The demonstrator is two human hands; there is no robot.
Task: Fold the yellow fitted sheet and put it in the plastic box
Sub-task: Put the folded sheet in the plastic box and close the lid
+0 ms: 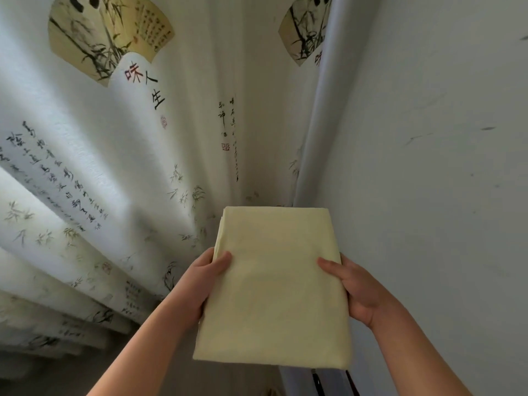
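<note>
Yellow folded sheet (274, 287) held by both hands, left hand (204, 278), right hand (357, 290).

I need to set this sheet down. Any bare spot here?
No flat surface shows. Only open air is free: past the yellow sheet's far edge, between the printed curtain and the white wall. Lower down is crowded: the left hand and right hand hold its sides.

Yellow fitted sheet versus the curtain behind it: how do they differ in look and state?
The yellow fitted sheet is plain pale yellow; the curtain is white, printed with bamboo and calligraphy. The sheet is folded into a flat rectangle; the curtain hangs in long pleats. The left hand and right hand grip the sheet at its side edges; neither holds the curtain. Both are fabric.
</note>
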